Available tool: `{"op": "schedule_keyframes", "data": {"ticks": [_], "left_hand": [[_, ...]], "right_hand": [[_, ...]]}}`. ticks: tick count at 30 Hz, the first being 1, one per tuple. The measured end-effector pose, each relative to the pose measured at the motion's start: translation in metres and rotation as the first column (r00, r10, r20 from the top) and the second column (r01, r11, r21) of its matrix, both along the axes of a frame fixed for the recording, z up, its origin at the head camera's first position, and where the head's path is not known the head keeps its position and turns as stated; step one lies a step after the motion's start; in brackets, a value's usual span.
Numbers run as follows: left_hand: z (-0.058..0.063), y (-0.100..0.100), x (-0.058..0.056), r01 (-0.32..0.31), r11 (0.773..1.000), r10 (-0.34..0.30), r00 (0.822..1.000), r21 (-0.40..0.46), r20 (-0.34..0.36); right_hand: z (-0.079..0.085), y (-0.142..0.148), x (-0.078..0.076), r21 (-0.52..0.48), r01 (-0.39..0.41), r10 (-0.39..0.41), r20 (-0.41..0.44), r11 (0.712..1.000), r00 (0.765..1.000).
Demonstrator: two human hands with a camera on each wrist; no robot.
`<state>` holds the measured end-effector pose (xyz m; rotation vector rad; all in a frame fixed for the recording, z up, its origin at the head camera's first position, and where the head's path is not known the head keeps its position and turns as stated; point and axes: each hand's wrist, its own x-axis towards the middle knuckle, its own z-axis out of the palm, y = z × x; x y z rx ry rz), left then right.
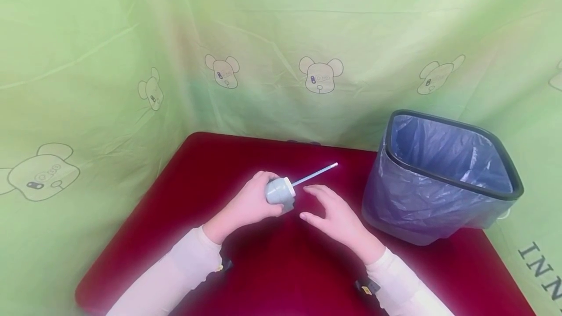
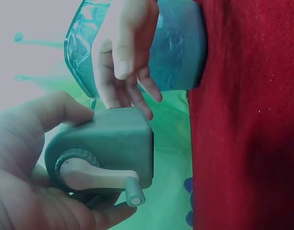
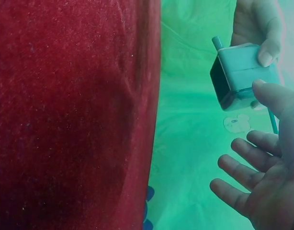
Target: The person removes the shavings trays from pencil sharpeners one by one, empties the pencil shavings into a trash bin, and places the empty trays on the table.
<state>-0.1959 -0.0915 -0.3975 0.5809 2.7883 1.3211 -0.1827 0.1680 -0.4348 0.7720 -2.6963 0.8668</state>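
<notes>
My left hand (image 1: pixel 251 202) grips a hand-crank pencil sharpener (image 1: pixel 278 192) above the table. In the left wrist view the sharpener (image 2: pixel 106 139) shows its crank handle (image 2: pixel 96 177), with thumb and fingers round the body. A light-blue pencil (image 1: pixel 313 175) sticks out of the sharpener's front, pointing up and to the right; its tip inside is hidden. Just right of the sharpener, my right hand (image 1: pixel 339 219) hovers with fingers spread and holds nothing. The right wrist view shows that hand (image 3: pixel 262 167) with palm and relaxed fingers near the sharpener (image 3: pixel 243 72).
A bin (image 1: pixel 443 184) lined with a translucent bag stands on the right side of the red-covered table (image 1: pixel 219 160). Green curtains (image 1: pixel 272 23) printed with bear heads hang behind and at both sides.
</notes>
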Motion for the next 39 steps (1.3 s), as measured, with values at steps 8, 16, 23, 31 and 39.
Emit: {"op": "schedule_keyframes", "data": {"ticks": [8, 16, 23, 31, 39], "left_hand": [[-0.0014, 0.0, -0.0004, 0.048, 0.999, -0.048, 0.999, -0.008, -0.015], [0.0016, 0.0006, -0.0012, 0.097, 0.995, -0.099, 0.994, -0.028, -0.044], [0.0046, 0.0013, 0.0005, 0.12, 0.992, -0.121, 0.992, -0.028, -0.032], [0.005, 0.0015, 0.0011, 0.14, 0.989, -0.141, 0.989, -0.043, -0.034], [0.0019, 0.0035, -0.0001, 0.159, 0.985, -0.162, 0.986, -0.064, -0.03]], "right_hand": [[-0.0009, -0.0025, -0.0006, 0.008, -0.004, 0.004, -0.005, 1.0, 1.0], [-0.0021, -0.004, -0.0023, -0.034, -0.005, 0.006, 0.045, 0.999, 0.999], [-0.0036, -0.0029, -0.0032, -0.094, -0.011, 0.02, 0.099, 0.995, 0.995], [-0.0042, -0.0032, -0.0031, -0.192, -0.027, 0.061, 0.17, 0.981, 0.984], [-0.0041, -0.0054, -0.0015, -0.199, -0.033, 0.071, 0.19, 0.979, 0.979]]}}
